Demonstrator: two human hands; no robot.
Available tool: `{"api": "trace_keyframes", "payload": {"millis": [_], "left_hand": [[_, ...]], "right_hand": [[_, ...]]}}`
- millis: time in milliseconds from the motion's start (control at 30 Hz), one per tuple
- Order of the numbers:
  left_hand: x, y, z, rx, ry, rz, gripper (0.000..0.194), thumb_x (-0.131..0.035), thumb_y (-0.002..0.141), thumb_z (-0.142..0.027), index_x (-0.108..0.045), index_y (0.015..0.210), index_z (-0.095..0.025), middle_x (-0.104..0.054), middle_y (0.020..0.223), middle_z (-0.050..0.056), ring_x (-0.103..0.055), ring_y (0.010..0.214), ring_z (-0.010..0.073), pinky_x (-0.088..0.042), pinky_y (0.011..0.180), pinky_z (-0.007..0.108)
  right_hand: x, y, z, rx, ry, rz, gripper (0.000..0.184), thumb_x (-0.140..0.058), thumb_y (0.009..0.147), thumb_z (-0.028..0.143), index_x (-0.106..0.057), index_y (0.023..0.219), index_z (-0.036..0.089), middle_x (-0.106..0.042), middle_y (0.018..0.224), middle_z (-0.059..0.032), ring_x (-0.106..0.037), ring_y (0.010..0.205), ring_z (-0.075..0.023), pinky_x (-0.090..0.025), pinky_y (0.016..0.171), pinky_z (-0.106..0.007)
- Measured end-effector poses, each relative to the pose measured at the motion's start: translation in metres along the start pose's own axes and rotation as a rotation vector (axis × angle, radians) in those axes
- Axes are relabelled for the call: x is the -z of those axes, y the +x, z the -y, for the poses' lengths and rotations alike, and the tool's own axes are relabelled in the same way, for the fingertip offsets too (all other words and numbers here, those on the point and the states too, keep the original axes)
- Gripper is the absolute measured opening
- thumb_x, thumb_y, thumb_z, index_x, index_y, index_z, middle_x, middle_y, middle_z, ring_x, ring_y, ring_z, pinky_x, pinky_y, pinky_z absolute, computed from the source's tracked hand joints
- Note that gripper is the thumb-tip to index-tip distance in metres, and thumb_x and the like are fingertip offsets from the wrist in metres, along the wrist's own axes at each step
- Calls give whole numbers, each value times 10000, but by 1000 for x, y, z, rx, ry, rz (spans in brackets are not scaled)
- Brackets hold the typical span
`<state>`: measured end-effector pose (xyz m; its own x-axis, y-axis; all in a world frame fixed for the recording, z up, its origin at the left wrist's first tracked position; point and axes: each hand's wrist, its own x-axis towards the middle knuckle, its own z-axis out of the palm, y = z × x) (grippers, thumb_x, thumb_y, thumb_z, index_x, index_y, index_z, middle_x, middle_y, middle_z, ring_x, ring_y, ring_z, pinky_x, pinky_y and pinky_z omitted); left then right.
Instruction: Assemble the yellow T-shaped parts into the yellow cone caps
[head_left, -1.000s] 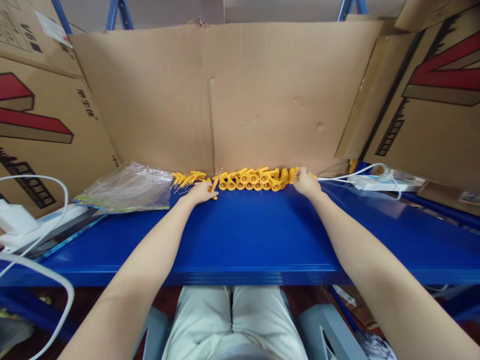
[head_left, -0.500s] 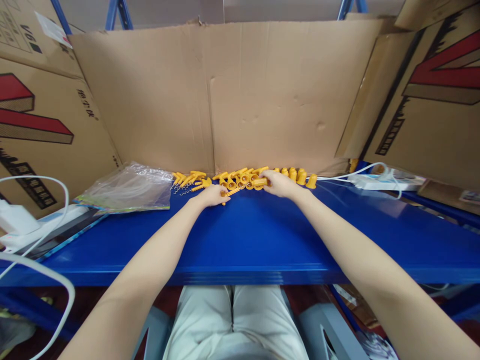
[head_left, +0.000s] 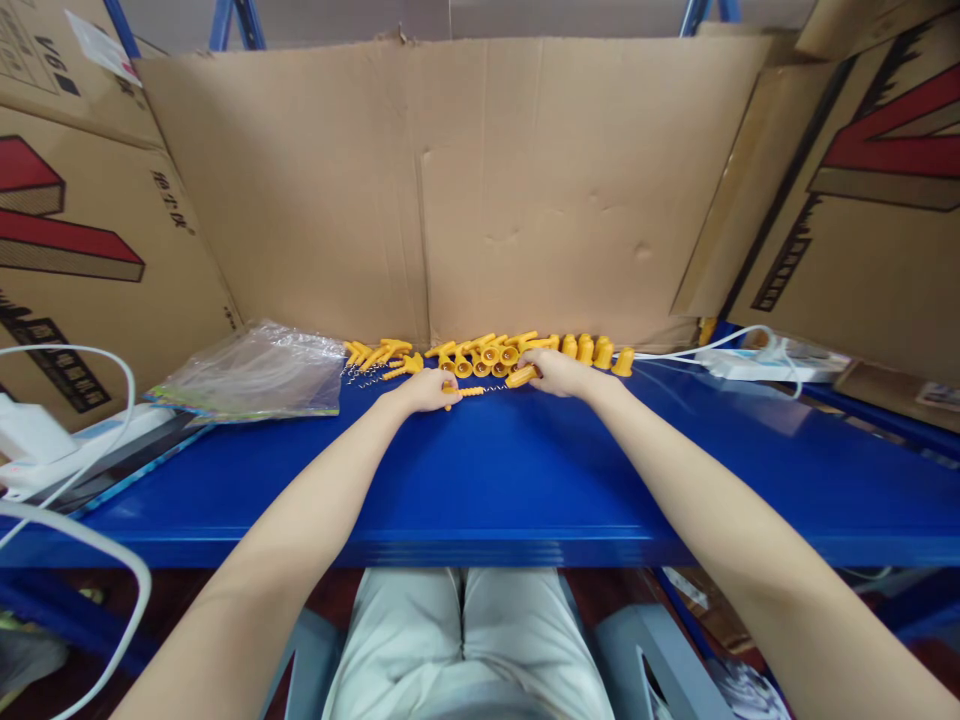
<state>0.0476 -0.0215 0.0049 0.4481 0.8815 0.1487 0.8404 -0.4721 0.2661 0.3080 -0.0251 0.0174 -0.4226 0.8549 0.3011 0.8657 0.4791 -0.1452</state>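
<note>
L hand (head_left: pixel 427 391) grips yellow corkscrew (head_left: pixel 471 391), R hand (head_left: pixel 559 372) grips yellow sleeve (head_left: pixel 520 378), coil tip near sleeve, both nr mid back edge of blue shelf (head_left: pixel 480 480). Approx. part-way: mid-row pcs (head_left: pixel 481 368) look joined; loose handled pcs (head_left: pixel 382 352) to L, upright sleeves (head_left: pixel 602 352) to R still separate, exact qty unclear.

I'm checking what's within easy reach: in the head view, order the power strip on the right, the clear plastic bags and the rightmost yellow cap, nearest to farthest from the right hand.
From the right hand:
1. Rightmost yellow cap, just right.
2. Power strip, farther right.
3. Clear plastic bags, far left.
</note>
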Motion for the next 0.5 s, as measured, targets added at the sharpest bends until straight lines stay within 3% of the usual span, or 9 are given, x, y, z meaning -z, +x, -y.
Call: {"api": "trace_keyframes", "payload": {"millis": [200,333,500], "left_hand": [[-1,0,0,-32,-30,-19,189,-573,773,-353,-660,803,-187,-695,699,7,-614,694,163,-421,677,244],[0,-2,-2,-69,-47,-95,248,-551,800,-345,-623,975,-184,-683,696,3,-623,702,172,-432,690,259],[2,-3,-2,-71,20,-250,324,-587,767,-297,-578,1071,-185,-690,992,63,-634,904,203,-447,774,281]], "right_hand": [[-2,-2,7,43,140,-4,272,-625,743,95,-664,995,188,-710,960,-59,-656,835,-206,-491,774,-307],[-6,-3,16,80,220,-7,257,-635,761,132,-654,1014,172,-710,913,-43,-650,787,-172,-492,733,-275],[-11,1,17,35,355,-71,299,-673,758,160,-640,1055,165,-703,886,-47,-657,759,-171,-514,753,-307]]}}
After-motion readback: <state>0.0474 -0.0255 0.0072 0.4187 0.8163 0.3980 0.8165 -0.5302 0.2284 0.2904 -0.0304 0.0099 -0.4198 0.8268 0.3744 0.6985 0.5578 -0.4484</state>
